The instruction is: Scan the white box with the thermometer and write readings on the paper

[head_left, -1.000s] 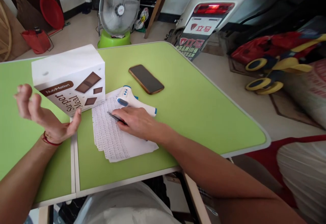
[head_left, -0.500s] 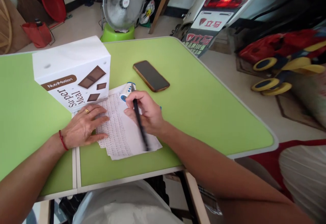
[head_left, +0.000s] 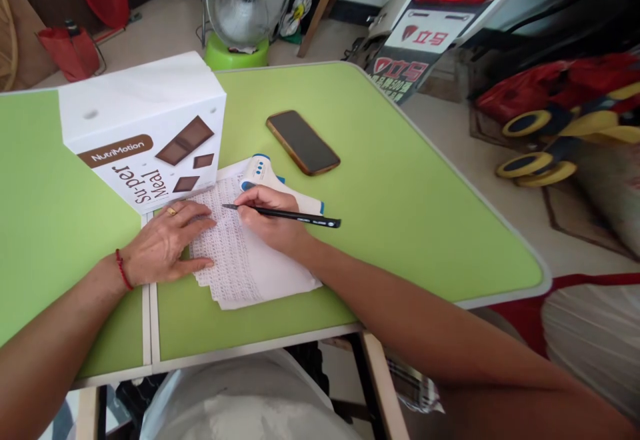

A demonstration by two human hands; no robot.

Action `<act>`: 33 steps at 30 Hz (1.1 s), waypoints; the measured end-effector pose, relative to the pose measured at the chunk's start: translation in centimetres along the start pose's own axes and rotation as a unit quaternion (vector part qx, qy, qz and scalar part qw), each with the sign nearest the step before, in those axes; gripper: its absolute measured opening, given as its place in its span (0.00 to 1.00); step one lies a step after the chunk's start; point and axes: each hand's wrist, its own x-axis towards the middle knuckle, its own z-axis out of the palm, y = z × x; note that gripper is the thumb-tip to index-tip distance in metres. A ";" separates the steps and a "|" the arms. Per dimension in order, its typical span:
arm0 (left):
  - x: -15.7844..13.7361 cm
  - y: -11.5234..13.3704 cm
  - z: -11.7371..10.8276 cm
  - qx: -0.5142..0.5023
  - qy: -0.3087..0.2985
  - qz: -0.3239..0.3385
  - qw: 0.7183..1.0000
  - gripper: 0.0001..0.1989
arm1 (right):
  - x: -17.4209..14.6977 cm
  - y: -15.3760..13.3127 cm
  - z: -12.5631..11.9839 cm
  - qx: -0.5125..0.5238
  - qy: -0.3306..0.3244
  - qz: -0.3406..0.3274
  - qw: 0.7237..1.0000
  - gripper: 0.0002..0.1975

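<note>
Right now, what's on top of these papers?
Part of a white device, fingers of your left hand, and your right hand holding a black pen. Paper beneath them is hidden.

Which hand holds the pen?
The right hand: it pinches the black pen. The left hand, with the red bracelet, holds no pen; it lies spread over the edge of the paper sheets.

Handwriting (head_left: 231,253) illegibly small, fan (head_left: 251,1) partly beyond top edge
</note>
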 end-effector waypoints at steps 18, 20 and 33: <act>0.2 0.1 0.0 -0.009 0.005 0.000 1.000 0.26 | 0.2 -0.3 0.1 -0.066 -0.013 0.012 0.998 0.02; 0.2 0.1 0.0 -0.009 0.003 0.001 1.000 0.27 | 0.2 -0.3 0.1 -0.066 -0.014 0.012 0.998 0.02; 0.2 0.0 0.0 -0.007 0.002 0.002 1.000 0.28 | 0.1 0.1 0.0 -0.075 0.004 -0.003 0.997 0.02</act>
